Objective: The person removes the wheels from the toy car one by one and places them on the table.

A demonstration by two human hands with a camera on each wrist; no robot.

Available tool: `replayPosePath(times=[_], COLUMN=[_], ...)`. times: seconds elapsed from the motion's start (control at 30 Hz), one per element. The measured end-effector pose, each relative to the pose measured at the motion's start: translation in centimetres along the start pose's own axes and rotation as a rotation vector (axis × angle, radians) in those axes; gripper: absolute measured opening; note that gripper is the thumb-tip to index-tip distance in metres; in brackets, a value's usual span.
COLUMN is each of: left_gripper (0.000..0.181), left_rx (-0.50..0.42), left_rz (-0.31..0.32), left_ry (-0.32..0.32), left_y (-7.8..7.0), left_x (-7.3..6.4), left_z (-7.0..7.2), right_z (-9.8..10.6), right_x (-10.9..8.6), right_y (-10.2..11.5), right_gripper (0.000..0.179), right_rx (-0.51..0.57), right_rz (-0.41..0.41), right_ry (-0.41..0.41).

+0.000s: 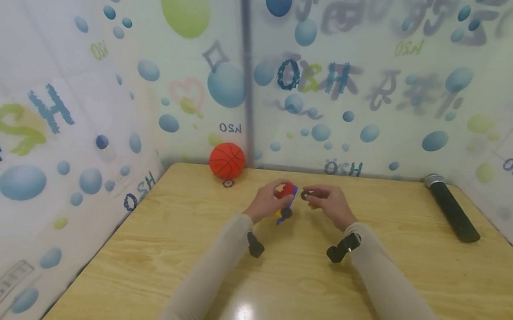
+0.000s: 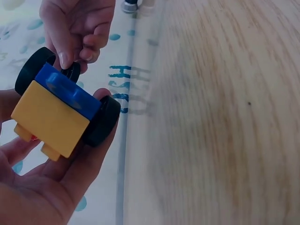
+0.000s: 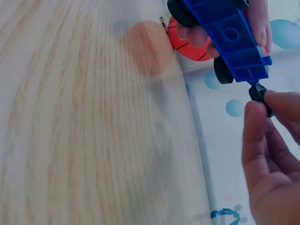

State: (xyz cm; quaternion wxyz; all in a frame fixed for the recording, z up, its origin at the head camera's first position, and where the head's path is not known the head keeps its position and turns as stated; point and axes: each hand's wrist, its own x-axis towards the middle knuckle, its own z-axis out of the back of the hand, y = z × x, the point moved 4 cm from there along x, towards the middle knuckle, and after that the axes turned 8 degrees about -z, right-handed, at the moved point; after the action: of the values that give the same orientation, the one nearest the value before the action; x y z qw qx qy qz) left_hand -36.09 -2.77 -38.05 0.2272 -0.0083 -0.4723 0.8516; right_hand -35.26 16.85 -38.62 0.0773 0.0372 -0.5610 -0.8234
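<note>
My left hand (image 1: 268, 201) grips a toy car (image 2: 51, 119) above the table, fingers around its sides. The car has a blue base (image 3: 229, 35), a yellow block (image 1: 278, 214) at one end and a red part (image 1: 287, 189). Black wheels (image 2: 102, 121) sit on both sides of the yellow end. In the right wrist view the blue underside shows, with a bare stub (image 3: 267, 60) at one corner. My right hand (image 1: 329, 202) pinches a loose black wheel (image 3: 259, 96) between thumb and fingers, close to that end of the car. The head view shows a small gap between wheel and car.
An orange-red basketball (image 1: 227, 161) is at the back left of the wooden table (image 1: 156, 251), with a small dark round thing (image 1: 228, 183) in front of it. A black microphone (image 1: 452, 209) lies at the right. Patterned walls (image 1: 302, 109) border the table's back and sides.
</note>
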Motion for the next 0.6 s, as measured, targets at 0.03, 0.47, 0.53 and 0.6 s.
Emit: replayPosePath(times=[0.03, 0.47, 0.53, 0.6], left_gripper=[0.042, 0.044, 0.045, 0.045], left_rx=[0.002, 0.025, 0.025, 0.022], left_rz=[0.006, 0.010, 0.005, -0.004], left_ry=[0.002, 0.041, 0.045, 0.047], left_y=[0.1, 0.2, 0.2, 0.2], left_x=[0.0, -0.3, -0.3, -0.4], left_z=[0.0, 0.1, 0.2, 0.2], right_z=[0.0, 1.1, 1.3, 1.6], right_x=[0.0, 0.9, 1.2, 1.5], right_y=[0.0, -1.7, -2.0, -2.4], right_gripper=[0.034, 0.036, 0.036, 0.035], right_rx=[0.000, -0.146, -0.174, -0.187], right_rz=[-0.003, -0.087, -0.114, -0.144], right_ry=[0.006, 0.038, 0.044, 0.044])
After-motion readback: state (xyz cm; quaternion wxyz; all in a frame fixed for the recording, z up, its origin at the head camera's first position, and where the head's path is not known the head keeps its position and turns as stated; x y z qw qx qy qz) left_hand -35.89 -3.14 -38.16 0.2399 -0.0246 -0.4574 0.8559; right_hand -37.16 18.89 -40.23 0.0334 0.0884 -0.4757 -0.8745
